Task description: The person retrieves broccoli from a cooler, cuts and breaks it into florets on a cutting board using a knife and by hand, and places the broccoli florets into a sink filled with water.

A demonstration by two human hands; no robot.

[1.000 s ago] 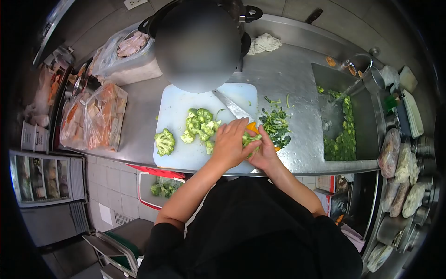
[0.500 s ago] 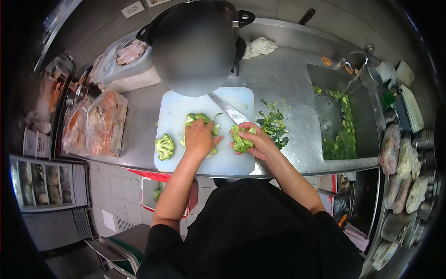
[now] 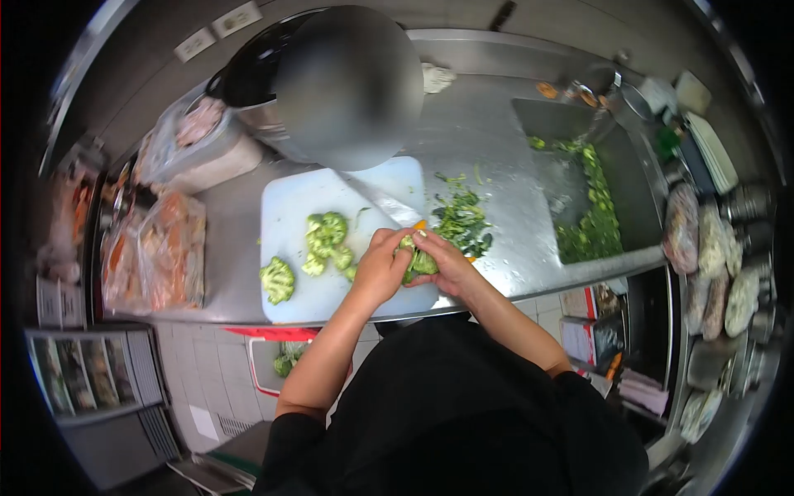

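We see a steel counter (image 3: 496,186) bearing a white board (image 3: 310,304), with greens (image 3: 460,221) just beside it, a bag (image 3: 172,258) and a tub (image 3: 217,165) at the left, and a cloth (image 3: 438,78) towards the back. On the board we find broccoli (image 3: 327,231) and a knife (image 3: 387,201).

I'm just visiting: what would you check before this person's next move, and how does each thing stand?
1. Broccoli piece held: ok, between left hand and right hand.
2. Knife blade lying on the cutting board: ok.
3. Hands clear of the orange handle: cannot tell, they hide part of it.
4. Bare room on the board: ok, upper left.
5. Leafy trimmings off the board: ok, on the counter.
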